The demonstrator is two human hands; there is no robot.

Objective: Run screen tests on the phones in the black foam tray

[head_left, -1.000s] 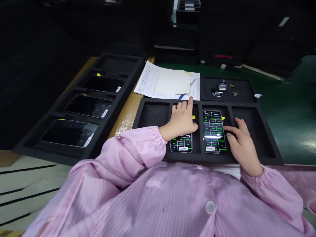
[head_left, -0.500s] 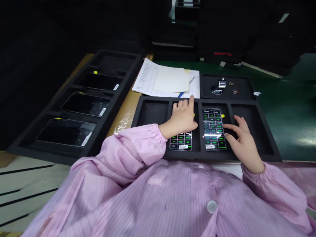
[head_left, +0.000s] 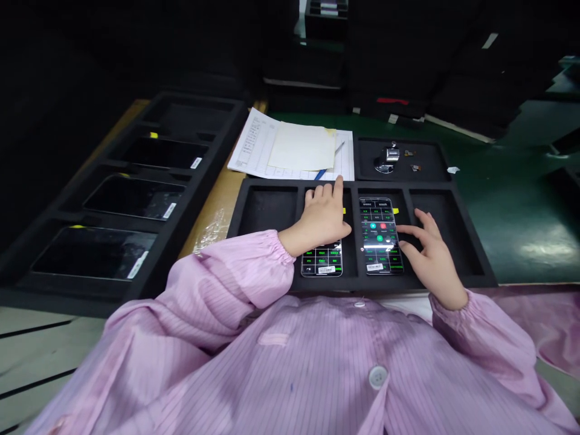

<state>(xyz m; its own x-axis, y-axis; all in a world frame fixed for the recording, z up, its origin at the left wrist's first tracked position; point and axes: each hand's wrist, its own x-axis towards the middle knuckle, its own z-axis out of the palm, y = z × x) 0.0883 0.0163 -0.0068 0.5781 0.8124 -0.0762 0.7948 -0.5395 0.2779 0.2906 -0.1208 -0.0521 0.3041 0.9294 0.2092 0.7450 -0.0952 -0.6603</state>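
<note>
Two lit phones lie in compartments of a black foam tray point(head_left: 354, 284). My left hand point(head_left: 322, 211) is over the left phone point(head_left: 321, 263), hiding its upper part; its index finger points away from me and its thumb sticks out to the right. Whether the palm touches the glass I cannot tell. On the right phone point(head_left: 381, 235), round coloured icons show over a grid of green text. My right hand point(head_left: 432, 260) has its fingers apart, with the index fingertip and thumb at that phone's right edge. A yellow tab point(head_left: 396, 211) sticks out beside this phone.
A second black tray point(head_left: 165, 266) at the left holds several dark phones, among them a near one point(head_left: 93, 252). Behind my tray lie papers point(head_left: 254, 142) with a blue pen point(head_left: 321, 174). A small tray point(head_left: 367, 160) holds a shiny metal object point(head_left: 388, 158) and small parts.
The right phone's screen now has round coloured icons over its dimmed grid. Both hands keep nearly the same pose on the phones. The whole view has shifted, so things appear further left.
</note>
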